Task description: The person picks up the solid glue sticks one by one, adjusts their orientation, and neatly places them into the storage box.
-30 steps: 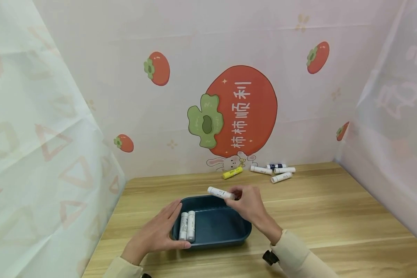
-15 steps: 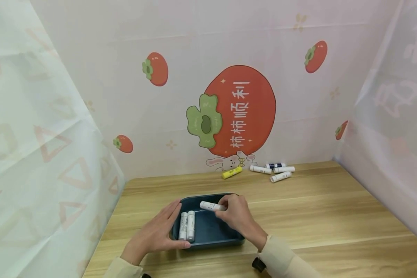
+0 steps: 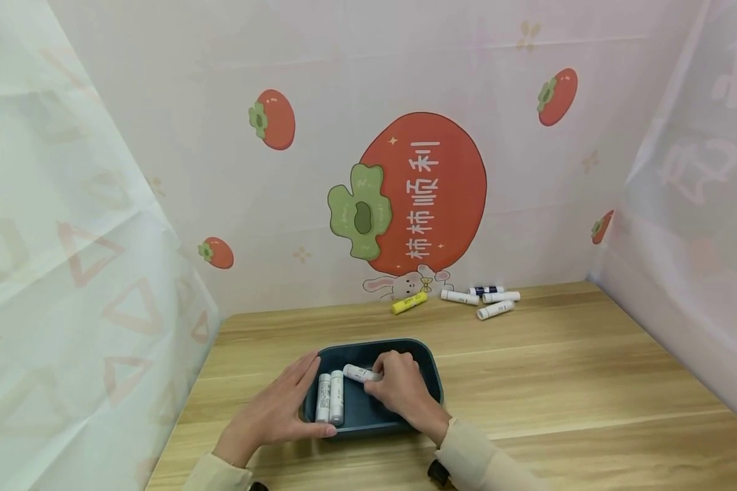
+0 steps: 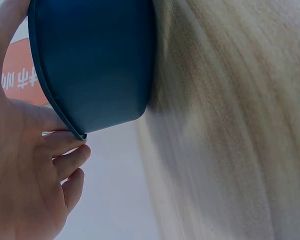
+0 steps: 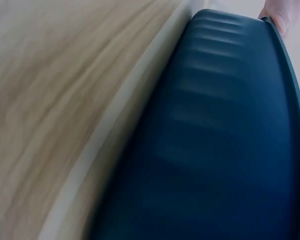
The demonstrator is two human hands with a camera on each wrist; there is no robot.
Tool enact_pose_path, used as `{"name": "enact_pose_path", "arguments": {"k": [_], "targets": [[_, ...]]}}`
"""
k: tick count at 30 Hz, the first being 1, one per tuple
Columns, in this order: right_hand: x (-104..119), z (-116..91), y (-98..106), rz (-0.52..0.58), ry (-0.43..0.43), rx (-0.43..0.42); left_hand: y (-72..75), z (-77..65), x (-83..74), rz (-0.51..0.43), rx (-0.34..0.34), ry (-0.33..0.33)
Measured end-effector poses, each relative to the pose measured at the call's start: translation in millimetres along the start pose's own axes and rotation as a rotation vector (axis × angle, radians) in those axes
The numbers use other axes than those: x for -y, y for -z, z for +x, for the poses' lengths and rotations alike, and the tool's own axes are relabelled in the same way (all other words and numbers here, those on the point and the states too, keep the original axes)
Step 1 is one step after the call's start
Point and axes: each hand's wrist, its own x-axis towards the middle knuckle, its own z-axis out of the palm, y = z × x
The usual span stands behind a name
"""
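Note:
My left hand [image 3: 276, 408] spans the left end of a dark blue tray [image 3: 383, 429], its fingers straight along the rim and its thumb on the near rim. The left wrist view has the fingertips [image 4: 70, 162] at the tray's edge. Inside, two white capped tubes [image 3: 323, 399] lie side by side against the left wall. With its fingertips my right hand [image 3: 402, 390] pinches another white tube [image 3: 359, 373], tilted low within the tray, its capped end beside the lying pair. The right fingers hide its other end. The right wrist view holds the tray's outer wall [image 5: 215, 125].
At the back of the wooden table [image 3: 559, 382] lie a yellow tube [image 3: 409, 303], a navy-and-white tube [image 3: 486, 290] and several white tubes [image 3: 495, 310]. Behind them rises a printed backdrop [image 3: 307, 198], with hanging sheets on both sides.
My right hand has brought the white tube from above the tray's far rim down and left into the tray. The left hand stays in place on the rim.

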Motion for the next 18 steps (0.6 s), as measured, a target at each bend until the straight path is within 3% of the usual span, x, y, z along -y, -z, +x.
{"name": "enact_pose_path", "arguments": {"k": [9, 18], "targets": [[3.1, 0.8, -5.0, 0.069, -0.133, 0.154, 2.7, 1.7, -0.3, 0.015, 0.003, 0.013], [9.5, 0.1, -19.0, 0.076, -0.208, 0.235, -0.3, 2.3, -0.5, 0.005, 0.011, 0.010]]}}
